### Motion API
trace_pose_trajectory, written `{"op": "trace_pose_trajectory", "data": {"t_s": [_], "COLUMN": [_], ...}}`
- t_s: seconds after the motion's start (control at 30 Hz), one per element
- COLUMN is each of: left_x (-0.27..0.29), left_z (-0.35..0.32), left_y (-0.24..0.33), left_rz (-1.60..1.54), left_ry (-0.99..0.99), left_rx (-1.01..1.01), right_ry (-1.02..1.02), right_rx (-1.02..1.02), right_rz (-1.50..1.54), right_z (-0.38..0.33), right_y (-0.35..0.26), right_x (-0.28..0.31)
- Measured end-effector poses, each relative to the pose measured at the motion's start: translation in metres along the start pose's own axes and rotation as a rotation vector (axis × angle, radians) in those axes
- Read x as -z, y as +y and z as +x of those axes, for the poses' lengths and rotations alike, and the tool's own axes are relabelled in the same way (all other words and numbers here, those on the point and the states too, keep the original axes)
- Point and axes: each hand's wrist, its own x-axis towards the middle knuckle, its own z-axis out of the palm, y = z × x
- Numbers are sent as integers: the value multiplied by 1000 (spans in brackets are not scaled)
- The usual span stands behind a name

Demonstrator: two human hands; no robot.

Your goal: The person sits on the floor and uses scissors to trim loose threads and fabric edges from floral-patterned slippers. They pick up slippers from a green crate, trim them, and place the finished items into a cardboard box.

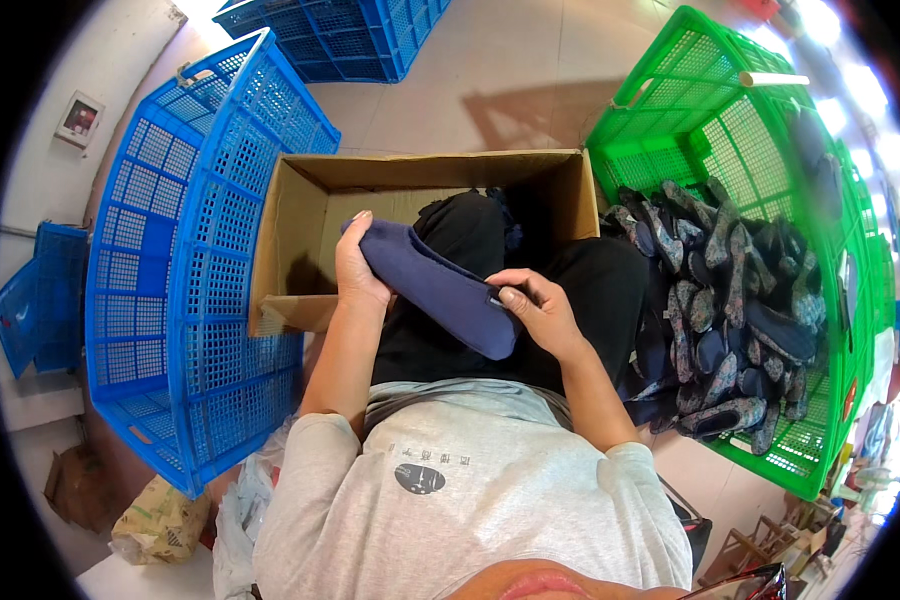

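Observation:
A navy blue fabric slipper lies across the space above my lap, tilted down toward the right, its smooth side facing up. My left hand is closed around its upper left end, thumb on top. At the other end my right hand pinches the edge between thumb and fingers, beside a small dark tag. What is under the slipper is hidden. Beyond my knees stands an open cardboard box; dark items sit inside it, partly covered by my leg.
On the right a green plastic crate stands open, with a heap of patterned navy slippers in and beside it. A tall blue crate is close on the left. Another blue crate stands farther back. Plastic bags lie lower left.

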Motion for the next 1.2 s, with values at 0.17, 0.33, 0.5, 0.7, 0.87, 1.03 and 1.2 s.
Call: {"op": "trace_pose_trajectory", "data": {"t_s": [0.17, 0.33, 0.5, 0.7, 0.87, 1.03, 1.2], "left_x": [-3, -10, -6, -23, -24, -22, 1], "left_z": [-7, -36, -23, -62, -66, -60, -66], "left_y": [-21, -34, -19, -2, -9, -11, 0], "left_rz": [124, 218, 49, -8, 186, 14, 777], "left_ry": [-24, -56, -45, -351, -554, -519, -511], "left_rx": [-110, -56, -185, -677, -1022, -242, 81], "right_ry": [451, 628, 647, 445, 457, 665, 791], "right_rx": [23, 10, -97, -381, -485, -208, -113], "right_rz": [223, 278, 309, 411, 565, 588, 561], "right_z": [6, 22, 17, 15, 10, 14, 7], "right_y": [3, -1, 4, 10, 16, 36, 41], "right_x": [-14, 6, 0, 14, -7, 27, 88]}}
